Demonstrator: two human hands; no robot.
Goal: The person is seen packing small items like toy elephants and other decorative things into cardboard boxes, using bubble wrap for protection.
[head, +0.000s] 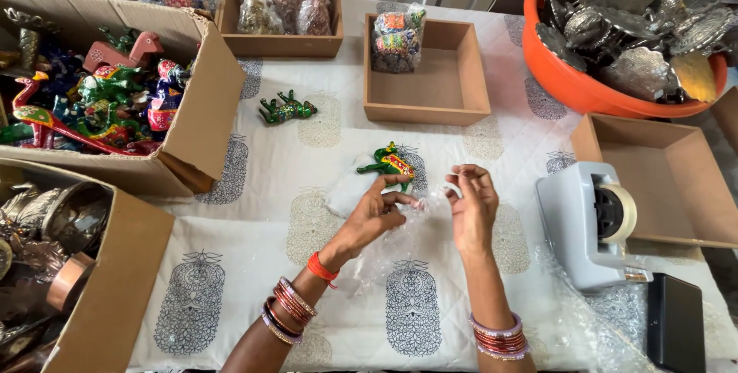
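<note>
Pinching crinkly clear plastic wrap point(415, 223), both hands point(469, 208) work beside a glossy green painted figurine point(389, 162).

Orange tub point(573, 84) cut by top edge; clear wrap point(419, 215) edges indistinct; black box point(675, 323) cut off below.

craft packing wkshop | figurine boxes point(115, 88) | tape dispenser point(592, 223) | wooden trays point(446, 81)

A small painted animal figurine point(390, 161), bright green with red and yellow patterning, lies on its side just beyond the fingertips of the left hand point(374, 214). Clear plastic wrap point(419, 215), crinkled and see-through, is pinched between both hands, with the right hand point(471, 205) gripping its upper edge, and spreads beneath them.
</note>
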